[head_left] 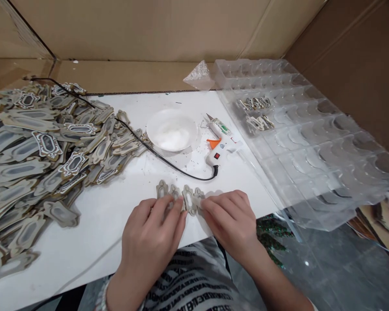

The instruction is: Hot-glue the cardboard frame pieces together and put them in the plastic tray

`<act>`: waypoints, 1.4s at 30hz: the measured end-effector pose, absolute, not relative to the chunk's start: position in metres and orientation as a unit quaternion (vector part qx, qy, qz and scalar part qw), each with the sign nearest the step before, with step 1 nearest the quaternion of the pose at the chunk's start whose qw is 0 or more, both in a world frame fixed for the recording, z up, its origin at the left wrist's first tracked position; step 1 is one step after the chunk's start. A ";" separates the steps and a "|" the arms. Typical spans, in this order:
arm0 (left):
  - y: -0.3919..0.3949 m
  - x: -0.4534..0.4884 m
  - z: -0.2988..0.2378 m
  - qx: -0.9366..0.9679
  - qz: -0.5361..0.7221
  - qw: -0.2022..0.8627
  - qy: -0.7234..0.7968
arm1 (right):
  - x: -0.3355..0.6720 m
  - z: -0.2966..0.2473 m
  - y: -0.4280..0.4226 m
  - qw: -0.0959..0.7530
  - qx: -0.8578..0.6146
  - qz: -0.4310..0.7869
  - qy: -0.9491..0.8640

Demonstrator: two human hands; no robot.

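A short row of small ornate grey frames (188,200) lies on the white table in front of me, each with a long hollow middle. My left hand (154,226) is bent over the left end of the row, its thumb and fingers closed on a frame (162,190) there and partly covering its neighbours. My right hand (231,216) pinches the rightmost frame (199,194) between thumb and fingers, hiding its lower part. Beyond the hands lies a white glue gun (218,144) with an orange trigger.
A large heap of similar frames (48,147) covers the left side. A white bowl (171,129) holds white material. A black cord (155,153) crosses the table. The clear compartment tray (298,129) at right holds small pieces (257,112). A clear bag (199,75) and cardboard wall (155,30) stand behind.
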State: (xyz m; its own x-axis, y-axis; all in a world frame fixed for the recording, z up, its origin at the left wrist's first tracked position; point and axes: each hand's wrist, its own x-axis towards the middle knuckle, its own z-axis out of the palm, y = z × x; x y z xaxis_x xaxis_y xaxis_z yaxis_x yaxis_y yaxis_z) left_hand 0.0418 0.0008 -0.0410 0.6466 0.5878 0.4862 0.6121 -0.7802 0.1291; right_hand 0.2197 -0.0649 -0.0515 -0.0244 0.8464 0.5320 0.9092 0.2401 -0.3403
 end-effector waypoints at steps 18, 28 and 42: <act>0.001 0.032 -0.044 -0.920 -0.221 0.028 -0.322 | 0.213 -0.047 -0.057 0.299 -0.587 -0.095 -0.747; 0.002 0.032 -0.046 -0.919 -0.221 0.020 -0.326 | 0.209 -0.047 -0.055 0.268 -0.577 -0.121 -0.762; 0.004 0.031 -0.047 -0.919 -0.235 0.015 -0.315 | 0.214 -0.042 -0.056 0.316 -0.603 -0.056 -0.730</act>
State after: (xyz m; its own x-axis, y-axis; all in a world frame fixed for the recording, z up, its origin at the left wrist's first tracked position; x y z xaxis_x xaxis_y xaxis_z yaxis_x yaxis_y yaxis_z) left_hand 0.0314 0.0041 -0.0469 0.6904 0.5726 0.4421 0.5864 -0.8009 0.1215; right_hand 0.2137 -0.0560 -0.0419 -0.0733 0.8456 0.5287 0.9164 0.2663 -0.2987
